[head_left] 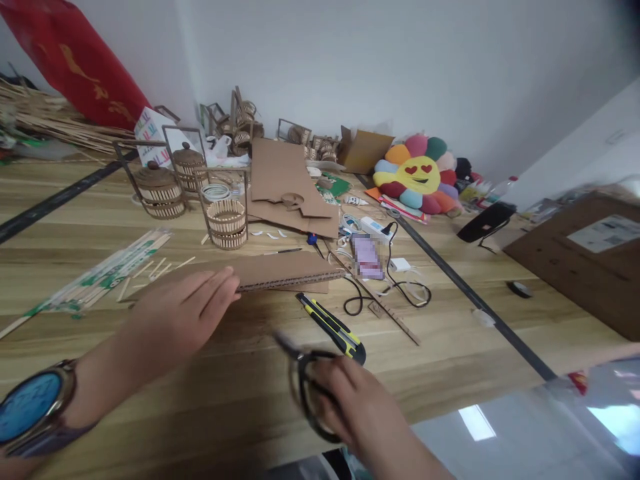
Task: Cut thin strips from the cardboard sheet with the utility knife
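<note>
My left hand (pixel 197 310) grips the near edge of a long piece of corrugated cardboard (pixel 280 268), fingers on top, and holds it tilted above the table. In my right hand (pixel 350 393) is a pair of black-handled scissors (pixel 303 360), its blades pointing up and left, somewhat blurred and apart from the cardboard. A yellow and black utility knife (pixel 334 328) lies on the table just beyond my right hand. Behind the held piece rest larger cut cardboard sheets (pixel 278 167) with a small cardboard ring (pixel 292 200) on top.
Small wooden baskets (pixel 227 222) with tall handles stand at the back left, near bagged sticks (pixel 107 270). A phone (pixel 367 256), a power strip (pixel 376 229) and cables lie right of centre. A large box (pixel 585 260) and flower cushion (pixel 417 175) occupy the right and back.
</note>
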The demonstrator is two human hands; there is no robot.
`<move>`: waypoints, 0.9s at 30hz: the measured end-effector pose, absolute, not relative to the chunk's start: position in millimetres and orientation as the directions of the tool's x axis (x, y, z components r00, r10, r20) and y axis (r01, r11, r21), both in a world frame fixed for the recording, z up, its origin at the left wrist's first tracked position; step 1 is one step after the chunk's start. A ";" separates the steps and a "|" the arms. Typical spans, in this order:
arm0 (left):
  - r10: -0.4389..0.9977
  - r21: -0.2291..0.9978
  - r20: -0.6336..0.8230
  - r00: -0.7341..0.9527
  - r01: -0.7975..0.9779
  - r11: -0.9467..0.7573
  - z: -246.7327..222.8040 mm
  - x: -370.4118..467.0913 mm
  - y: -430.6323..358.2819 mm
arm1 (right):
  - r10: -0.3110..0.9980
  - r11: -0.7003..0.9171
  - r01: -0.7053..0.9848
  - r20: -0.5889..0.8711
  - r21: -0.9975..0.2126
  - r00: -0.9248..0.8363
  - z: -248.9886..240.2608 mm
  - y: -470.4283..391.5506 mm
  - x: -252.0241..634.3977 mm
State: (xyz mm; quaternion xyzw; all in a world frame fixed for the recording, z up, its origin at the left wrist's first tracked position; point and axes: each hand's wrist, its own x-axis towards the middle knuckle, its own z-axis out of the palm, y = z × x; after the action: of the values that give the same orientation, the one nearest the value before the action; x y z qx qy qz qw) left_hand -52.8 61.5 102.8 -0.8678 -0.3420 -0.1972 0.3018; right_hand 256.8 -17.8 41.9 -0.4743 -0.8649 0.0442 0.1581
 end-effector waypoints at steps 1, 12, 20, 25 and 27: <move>0.463 -0.398 0.549 0.696 0.705 -0.587 96.3 -55.1 61.3 | 0.851 0.506 0.828 0.296 -0.240 -0.433 44.8 -16.6 273.5; 0.381 -0.478 0.530 0.758 0.637 -0.605 42.5 -65.7 47.7 | 0.983 0.020 0.998 0.183 -0.059 -0.009 36.7 36.1 385.9; 0.389 -0.462 0.459 0.798 0.589 -0.663 23.7 -68.7 27.9 | 0.750 0.593 0.805 0.392 -0.038 -0.534 64.6 33.5 280.0; 0.426 -0.408 0.407 0.808 0.579 -0.706 5.4 -73.4 13.9 | 0.503 0.789 0.588 0.365 0.175 -0.783 49.3 35.7 236.0; 0.435 -0.393 0.398 0.808 0.578 -0.715 -0.7 -73.3 9.1 | 0.453 0.814 0.541 0.351 0.213 -0.819 39.2 38.3 234.1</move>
State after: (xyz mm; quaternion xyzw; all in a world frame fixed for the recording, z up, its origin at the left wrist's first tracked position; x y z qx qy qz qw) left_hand -73.3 9.1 -0.7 -0.9154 -0.2767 -0.1396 0.2570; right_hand 234.1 38.3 39.2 -0.2639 -0.9414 -0.1533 0.1437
